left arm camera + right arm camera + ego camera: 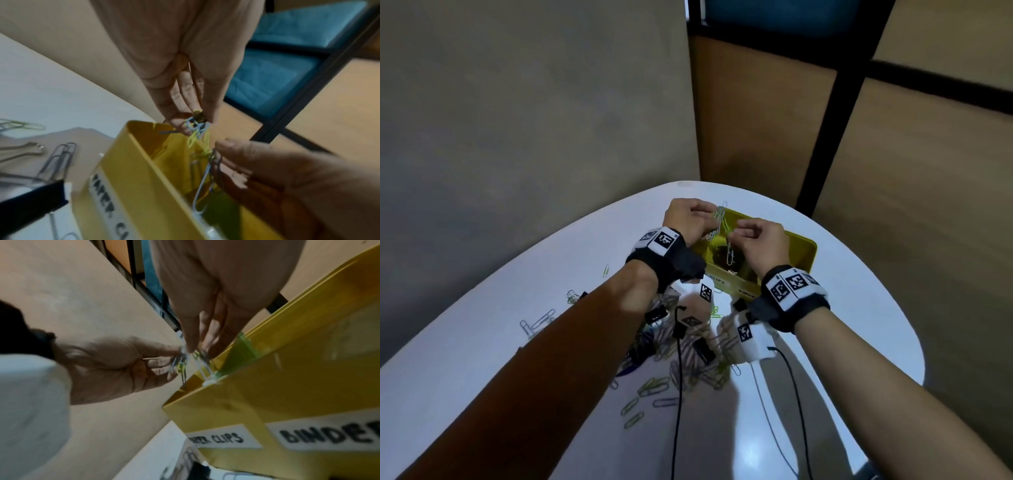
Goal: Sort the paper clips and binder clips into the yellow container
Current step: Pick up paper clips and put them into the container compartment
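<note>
Both hands are raised over the left, "PAPER CLIPS" compartment of the yellow container [796, 251]. My left hand [707, 219] pinches a tangled bunch of green, blue and grey paper clips [197, 128]. My right hand [736, 236] pinches one grey paper clip [205, 178] that hangs from that bunch down into the compartment. In the right wrist view the right fingertips [191, 347] meet the left hand [115, 365] at the clips [180, 363], just above the container's rim [287, 331]. A "BINDER" label [329, 434] marks the right compartment.
A pile of loose paper clips [688, 359] with black binder clips [703, 351] lies on the white table [859, 308] under my wrists. More clips [537, 322] are scattered left. Two black cables [678, 394] trail toward me. A wall and partition stand behind the table.
</note>
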### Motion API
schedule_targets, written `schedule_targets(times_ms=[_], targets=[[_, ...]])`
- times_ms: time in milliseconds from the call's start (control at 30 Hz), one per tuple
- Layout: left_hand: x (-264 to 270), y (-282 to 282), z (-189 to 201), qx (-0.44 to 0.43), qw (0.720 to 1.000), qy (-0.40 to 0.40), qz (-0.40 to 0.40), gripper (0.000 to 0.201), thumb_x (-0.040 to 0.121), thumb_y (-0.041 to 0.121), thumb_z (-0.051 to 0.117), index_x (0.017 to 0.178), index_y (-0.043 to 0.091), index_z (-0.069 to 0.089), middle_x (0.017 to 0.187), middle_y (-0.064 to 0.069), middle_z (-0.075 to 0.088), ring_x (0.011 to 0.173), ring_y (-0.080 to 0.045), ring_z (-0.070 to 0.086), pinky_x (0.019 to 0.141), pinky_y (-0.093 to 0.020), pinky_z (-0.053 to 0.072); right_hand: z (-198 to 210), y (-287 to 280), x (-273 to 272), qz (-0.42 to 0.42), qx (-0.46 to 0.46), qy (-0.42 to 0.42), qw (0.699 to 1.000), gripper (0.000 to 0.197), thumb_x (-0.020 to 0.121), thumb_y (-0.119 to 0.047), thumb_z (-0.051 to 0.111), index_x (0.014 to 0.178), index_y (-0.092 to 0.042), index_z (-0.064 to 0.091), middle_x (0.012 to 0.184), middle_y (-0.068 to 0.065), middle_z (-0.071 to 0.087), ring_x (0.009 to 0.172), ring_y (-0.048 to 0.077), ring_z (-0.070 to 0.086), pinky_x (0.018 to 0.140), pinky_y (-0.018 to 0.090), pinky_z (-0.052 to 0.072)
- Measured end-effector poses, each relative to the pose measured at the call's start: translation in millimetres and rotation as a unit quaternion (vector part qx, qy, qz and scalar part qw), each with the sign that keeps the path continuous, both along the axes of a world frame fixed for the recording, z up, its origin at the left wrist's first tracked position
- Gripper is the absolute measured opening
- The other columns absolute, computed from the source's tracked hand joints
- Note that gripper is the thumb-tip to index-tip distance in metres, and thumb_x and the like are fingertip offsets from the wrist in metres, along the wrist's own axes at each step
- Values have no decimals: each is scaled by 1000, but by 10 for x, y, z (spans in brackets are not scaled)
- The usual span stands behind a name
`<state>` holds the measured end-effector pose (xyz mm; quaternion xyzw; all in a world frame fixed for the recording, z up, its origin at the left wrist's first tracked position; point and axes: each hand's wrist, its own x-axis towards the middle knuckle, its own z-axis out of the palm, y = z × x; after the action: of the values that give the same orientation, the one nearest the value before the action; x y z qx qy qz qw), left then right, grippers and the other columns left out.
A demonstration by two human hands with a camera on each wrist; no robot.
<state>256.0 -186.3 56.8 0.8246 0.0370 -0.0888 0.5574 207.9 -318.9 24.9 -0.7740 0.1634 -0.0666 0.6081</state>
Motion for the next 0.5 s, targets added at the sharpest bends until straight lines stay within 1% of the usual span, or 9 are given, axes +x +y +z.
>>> schedule_targets(times_ms=[33, 100, 167, 233, 267, 333, 367, 433, 500], targets=[[39, -15, -74, 31, 999, -3, -10, 22, 69, 5, 79, 88, 11, 71, 86, -12, 72, 79, -22, 67, 81, -34, 57, -17, -9, 28, 12, -31, 13, 999, 23, 77, -12, 77, 99, -12, 70, 89, 3, 72, 87, 14, 67, 94, 32, 53], [43, -27, -170, 117, 992, -21, -45, 15, 74, 14, 77, 89, 13, 73, 87, -6, 72, 79, -16, 64, 78, -25, 51, -31, -45, 50, 50, -103, 15, 993, 35, 80, -20, 76, 113, -11, 69, 109, 4, 71, 103, 15, 64, 100, 29, 48], [-1, -5, -208, 171, 982, -50, -66, 12, 83, 16, 68, 93, 13, 73, 93, -6, 72, 78, -14, 60, 72, -20, 45, -18, -84, 32, 87, -147, 3, 985, 37, 82, -19, 74, 118, -13, 67, 117, 3, 69, 110, 16, 62, 102, 27, 45], [-87, 62, -201, 159, 982, -68, -77, 12, 87, 15, 63, 95, 13, 72, 93, -7, 72, 75, -13, 60, 64, -17, 46, -13, -113, -32, 111, -149, -4, 983, 35, 82, -17, 73, 117, -15, 67, 112, 3, 71, 105, 14, 64, 99, 25, 46], [-153, 110, -190, 141, 983, -78, -84, 12, 88, 14, 62, 95, 13, 72, 91, -8, 72, 75, -13, 61, 63, -14, 47, -3, -111, -83, 119, -135, -8, 984, 33, 82, -16, 73, 114, -15, 68, 106, 1, 72, 100, 12, 66, 97, 25, 48], [-341, 250, -177, 134, 980, -117, -94, 12, 88, 13, 62, 95, 12, 72, 88, -5, 72, 78, -11, 63, 70, -14, 47, 26, -82, -223, 136, -91, -29, 986, 26, 81, -13, 74, 107, -17, 70, 92, -3, 73, 89, 10, 68, 92, 25, 53], [-446, 318, -185, 147, 974, -145, -98, 12, 87, 12, 62, 94, 12, 72, 87, -3, 72, 78, -11, 63, 72, -15, 46, 35, -73, -300, 147, -72, -37, 986, 23, 81, -13, 74, 103, -18, 71, 87, -5, 72, 85, 9, 68, 88, 24, 54], [-685, 485, -241, 187, 958, -177, -125, 14, 85, 10, 60, 91, 13, 73, 81, -1, 69, 72, -11, 60, 66, -17, 43, 20, -35, -489, 185, -47, -30, 981, 18, 82, -12, 73, 97, -22, 70, 79, -8, 70, 75, 7, 65, 77, 18, 55], [-904, 615, -371, 257, 927, -169, -212, 20, 82, 6, 56, 89, 14, 73, 81, -3, 68, 71, -18, 61, 64, -21, 43, -69, 22, -681, 233, -52, 13, 971, 14, 83, -12, 71, 95, -20, 70, 76, -7, 67, 69, 4, 61, 68, 16, 51]])
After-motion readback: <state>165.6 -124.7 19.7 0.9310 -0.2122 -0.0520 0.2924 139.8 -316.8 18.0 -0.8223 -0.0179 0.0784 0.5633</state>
